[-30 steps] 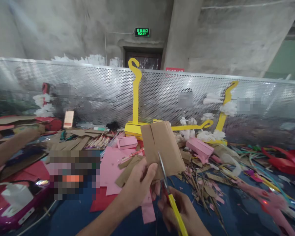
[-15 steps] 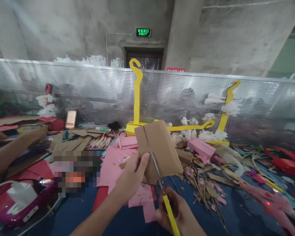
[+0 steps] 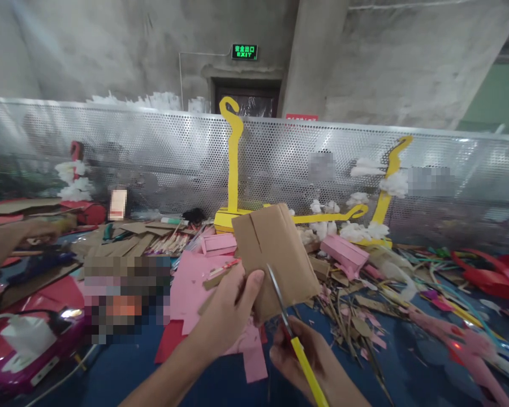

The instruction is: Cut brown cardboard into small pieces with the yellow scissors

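Note:
My left hand (image 3: 237,297) grips the lower left edge of a brown cardboard piece (image 3: 275,243), thumb on its face. The cardboard is tilted up and has a dark slit running down from its upper part. My right hand (image 3: 301,353) is closed round a utility knife (image 3: 307,370) with a yellow handle and a long narrow blade. The blade tip lies over the cardboard below the slit; whether it touches is unclear. Beneath my hands are pink sheets (image 3: 190,288) and a red sheet (image 3: 169,342).
Yellow hook-topped stands (image 3: 233,164) rise behind. Cardboard scraps (image 3: 352,322) and a pink glue gun (image 3: 458,339) are on the right. A purple power strip (image 3: 46,356) with a cable sits at left. Another person's arm (image 3: 8,243) reaches in there. A perforated metal panel (image 3: 271,164) runs across.
The knife has shifted slightly right and its tip has come away from the slit's lower end. My left hand still holds the cardboard. The other person's arm has moved left.

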`<state>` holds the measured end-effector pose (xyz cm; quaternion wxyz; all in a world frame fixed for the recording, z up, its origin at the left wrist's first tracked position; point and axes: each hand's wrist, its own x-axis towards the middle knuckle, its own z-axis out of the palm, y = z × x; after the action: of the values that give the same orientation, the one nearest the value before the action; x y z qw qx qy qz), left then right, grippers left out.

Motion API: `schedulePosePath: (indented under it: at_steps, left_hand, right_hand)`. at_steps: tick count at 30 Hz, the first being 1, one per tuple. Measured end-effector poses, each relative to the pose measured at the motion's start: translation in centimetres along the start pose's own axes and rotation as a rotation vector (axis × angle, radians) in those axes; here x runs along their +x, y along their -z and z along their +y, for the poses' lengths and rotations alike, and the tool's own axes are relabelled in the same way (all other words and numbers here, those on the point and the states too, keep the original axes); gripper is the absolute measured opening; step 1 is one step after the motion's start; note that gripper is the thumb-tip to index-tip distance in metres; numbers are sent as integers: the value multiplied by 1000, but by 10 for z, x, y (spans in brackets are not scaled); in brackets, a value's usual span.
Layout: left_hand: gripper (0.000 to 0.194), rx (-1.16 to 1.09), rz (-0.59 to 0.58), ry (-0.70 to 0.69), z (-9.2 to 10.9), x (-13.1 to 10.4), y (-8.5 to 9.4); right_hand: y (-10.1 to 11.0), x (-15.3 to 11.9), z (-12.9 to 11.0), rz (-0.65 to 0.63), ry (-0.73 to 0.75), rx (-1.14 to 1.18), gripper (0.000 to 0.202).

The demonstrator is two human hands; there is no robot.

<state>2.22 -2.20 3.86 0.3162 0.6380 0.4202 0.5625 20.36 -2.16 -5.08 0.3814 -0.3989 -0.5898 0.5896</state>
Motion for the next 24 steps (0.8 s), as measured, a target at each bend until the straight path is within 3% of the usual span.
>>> schedulePosePath:
  at_steps: [9,13,18,22,24]
  left_hand:
    - [34,166,-37,-17,1,-1,0]
    - [36,226,-38,-4,1,-1,0]
    - [36,180,-25,-6,3,2,2]
    - [35,60,44,18,-4,6,2]
    - [36,17,90,47,-10,8,1]
  right_hand:
    - [-11,-13,-15,210,95,-109,52]
    - [-11,-13,-14,148,-1,-105,56]
    - [-8,-16,-24,61,-3,-78,57]
    - [13,-21,-34,-2,-8,-14,52]
    - [28,-22,-35,65,39,28,51]
